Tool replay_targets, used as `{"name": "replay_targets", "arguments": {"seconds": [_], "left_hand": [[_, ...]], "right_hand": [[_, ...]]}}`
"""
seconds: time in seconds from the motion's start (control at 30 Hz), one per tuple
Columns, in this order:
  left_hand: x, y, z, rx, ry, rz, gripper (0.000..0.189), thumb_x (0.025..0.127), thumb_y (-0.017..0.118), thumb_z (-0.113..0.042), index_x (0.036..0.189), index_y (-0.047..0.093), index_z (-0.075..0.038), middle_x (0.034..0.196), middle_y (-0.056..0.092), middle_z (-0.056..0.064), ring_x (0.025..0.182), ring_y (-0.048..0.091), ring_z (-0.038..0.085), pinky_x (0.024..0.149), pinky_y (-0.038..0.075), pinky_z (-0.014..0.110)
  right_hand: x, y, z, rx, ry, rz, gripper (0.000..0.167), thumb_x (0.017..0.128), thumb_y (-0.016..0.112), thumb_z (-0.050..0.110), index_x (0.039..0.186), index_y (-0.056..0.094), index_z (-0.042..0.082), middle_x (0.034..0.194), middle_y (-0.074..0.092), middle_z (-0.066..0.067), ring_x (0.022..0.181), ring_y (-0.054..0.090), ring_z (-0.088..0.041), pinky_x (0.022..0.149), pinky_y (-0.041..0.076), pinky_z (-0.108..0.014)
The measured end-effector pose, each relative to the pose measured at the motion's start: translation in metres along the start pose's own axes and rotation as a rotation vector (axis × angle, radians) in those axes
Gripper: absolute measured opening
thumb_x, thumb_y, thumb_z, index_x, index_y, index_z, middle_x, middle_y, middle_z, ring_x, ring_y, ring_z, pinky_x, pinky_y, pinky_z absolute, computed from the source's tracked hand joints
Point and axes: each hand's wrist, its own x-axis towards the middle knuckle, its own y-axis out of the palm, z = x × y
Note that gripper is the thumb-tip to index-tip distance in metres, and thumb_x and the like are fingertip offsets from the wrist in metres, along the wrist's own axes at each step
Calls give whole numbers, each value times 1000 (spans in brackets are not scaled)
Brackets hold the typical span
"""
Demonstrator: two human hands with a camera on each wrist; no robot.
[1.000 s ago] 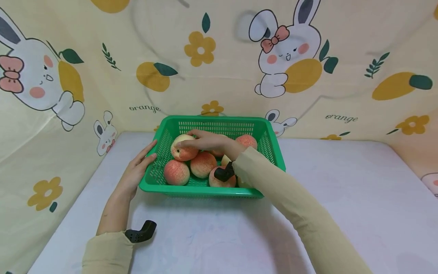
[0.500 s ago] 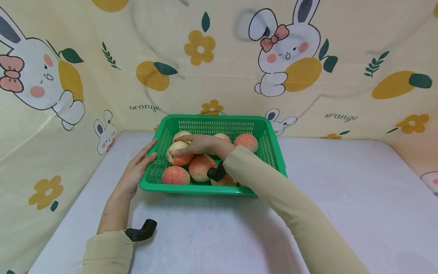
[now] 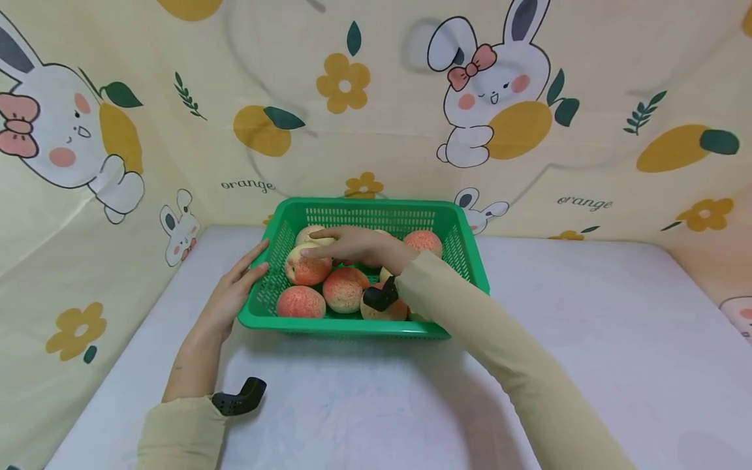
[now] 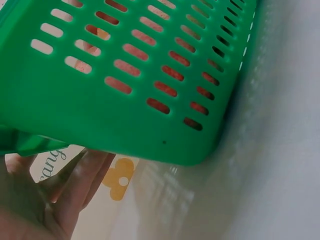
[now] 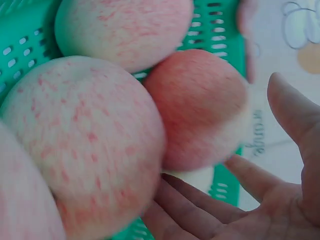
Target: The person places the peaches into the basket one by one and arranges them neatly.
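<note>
Several pink and pale-yellow peaches lie in a green plastic basket [image 3: 352, 328] with slotted walls. At the basket's left rim, my left hand [image 3: 226, 297] rests with its fingers extended against the edge; its wrist view shows them by the basket wall [image 4: 75, 115]. My right hand [image 3: 370, 247] reaches over the fruit, with its thumb and fingers spread near a peach [image 3: 307, 267] at the left. In the right wrist view the thumb stands apart from the nearest peach [image 5: 200, 110], while the fingers lie along its lower side. My right hand and sleeve hide some peaches.
The basket stands on a white table [image 3: 341, 405] against a cream cloth backdrop [image 3: 388, 143] printed with rabbits and oranges. A peach [image 3: 423, 241] lies at the basket's back right. Black wrist cameras sit on both sleeves.
The peach under my right hand has shifted down and left, uncovering another behind it. The front-left peaches shifted slightly. My right hand has loosened and drawn slightly right; the left stays put.
</note>
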Motion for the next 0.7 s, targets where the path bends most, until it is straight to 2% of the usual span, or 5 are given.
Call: {"name": "replay_targets", "arguments": {"seconds": [0.27, 0.4, 0.5, 0.6, 0.7], "left_hand": [[-4, -4, -6, 124, 44, 20, 57, 101, 42, -45, 153, 23, -32, 159, 18, 14, 144, 16, 40, 108, 17, 67], [-7, -6, -12, 322, 105, -16, 56, 101, 41, -45, 152, 27, -28, 151, 33, 25, 133, 35, 45, 98, 34, 64], [-10, -6, -17, 489, 164, -72, 55, 101, 43, -43, 151, 33, -23, 138, 46, 29, 115, 53, 45, 82, 47, 54], [-13, -4, -23, 630, 208, -131, 53, 100, 46, -40, 147, 40, -17, 130, 53, 29, 105, 60, 43, 70, 51, 49], [-18, -1, -28, 731, 220, -183, 52, 99, 47, -39, 144, 44, -13, 126, 55, 27, 105, 59, 42, 66, 51, 49]], "right_hand": [[-39, -23, -6, 65, -23, -43, 59, 93, 59, 43, 147, 40, 26, 147, 44, -6, 124, 54, -26, 107, 38, -44], [-55, -29, -12, 108, -37, -59, 55, 93, 61, 41, 144, 44, 28, 141, 52, -7, 124, 54, -27, 107, 37, -44], [-66, -32, -17, 141, -44, -77, 53, 93, 61, 39, 143, 46, 28, 140, 53, -7, 125, 53, -29, 108, 37, -44], [-77, -34, -21, 174, -51, -87, 52, 94, 61, 37, 143, 46, 26, 140, 52, -9, 125, 53, -30, 108, 37, -45], [-88, -35, -26, 192, -62, -105, 52, 93, 63, 35, 141, 48, 25, 139, 53, -8, 124, 54, -29, 106, 39, -43]]}}
